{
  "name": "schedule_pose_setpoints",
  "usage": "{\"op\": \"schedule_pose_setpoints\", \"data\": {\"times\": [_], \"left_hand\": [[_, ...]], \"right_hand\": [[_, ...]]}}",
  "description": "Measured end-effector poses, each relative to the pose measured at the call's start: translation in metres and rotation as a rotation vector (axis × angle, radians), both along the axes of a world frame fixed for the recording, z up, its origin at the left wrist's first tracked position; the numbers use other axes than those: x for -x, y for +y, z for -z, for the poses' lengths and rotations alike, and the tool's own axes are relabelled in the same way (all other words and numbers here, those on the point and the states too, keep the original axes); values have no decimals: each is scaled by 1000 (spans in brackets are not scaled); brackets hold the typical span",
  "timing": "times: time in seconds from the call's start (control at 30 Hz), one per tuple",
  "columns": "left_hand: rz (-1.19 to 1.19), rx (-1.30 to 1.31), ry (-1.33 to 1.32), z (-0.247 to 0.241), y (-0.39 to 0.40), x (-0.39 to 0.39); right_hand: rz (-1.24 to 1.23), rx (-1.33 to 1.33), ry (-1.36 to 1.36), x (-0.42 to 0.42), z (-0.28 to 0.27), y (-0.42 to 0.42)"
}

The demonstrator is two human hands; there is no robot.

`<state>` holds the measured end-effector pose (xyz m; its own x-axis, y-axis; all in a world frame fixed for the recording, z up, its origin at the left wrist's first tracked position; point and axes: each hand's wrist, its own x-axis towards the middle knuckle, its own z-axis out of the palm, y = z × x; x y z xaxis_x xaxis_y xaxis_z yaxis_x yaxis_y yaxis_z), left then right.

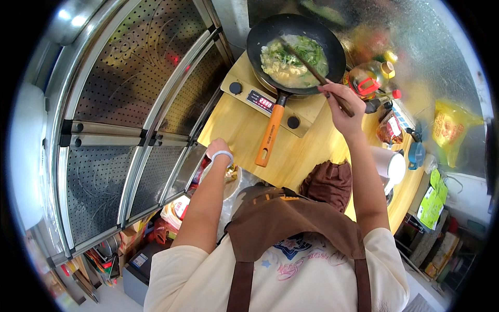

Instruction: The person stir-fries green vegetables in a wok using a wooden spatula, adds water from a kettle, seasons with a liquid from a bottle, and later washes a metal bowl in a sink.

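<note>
A black wok point(294, 23) with an orange handle point(271, 132) sits on an electric hot plate point(237, 70) whose display is lit. Broth with chopped greens and pale yellow pieces, which look like egg, lies in the wok point(288, 68). At the wok's right rim, my right hand point(345, 103) is shut on wooden chopsticks point(312, 70), their tips down in the greens. My left hand point(219, 149), with a pale band at its wrist, rests curled at the table's left edge, left of the orange handle; its fingers are mostly hidden, and I cannot tell if it holds anything.
Bottles point(370, 76) stand right of the wok, with a bag of dark red seasoning point(390, 128) nearer. A white kettle-like vessel point(390, 165) and brown cloth point(327, 183) lie on the wooden table point(241, 121). Perforated metal cabinet doors point(117, 85) flank the left side.
</note>
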<state>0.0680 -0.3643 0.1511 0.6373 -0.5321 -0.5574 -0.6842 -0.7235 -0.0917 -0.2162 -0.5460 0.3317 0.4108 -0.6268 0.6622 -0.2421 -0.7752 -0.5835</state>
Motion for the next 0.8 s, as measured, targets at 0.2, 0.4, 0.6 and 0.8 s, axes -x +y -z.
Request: {"op": "schedule_pose_setpoints", "data": {"times": [0.2, 0.4, 0.6, 0.8], "left_hand": [[4, 13, 4, -4, 0, 1], [-26, 27, -6, 3, 1, 1], [-15, 36, -12, 13, 2, -2], [-24, 41, -13, 9, 1, -2]], "right_hand": [[114, 111, 11, -3, 14, -17], [-71, 38, 226, 1, -9, 39], [-14, 56, 174, 6, -10, 37], [112, 58, 40, 4, 10, -12]]}}
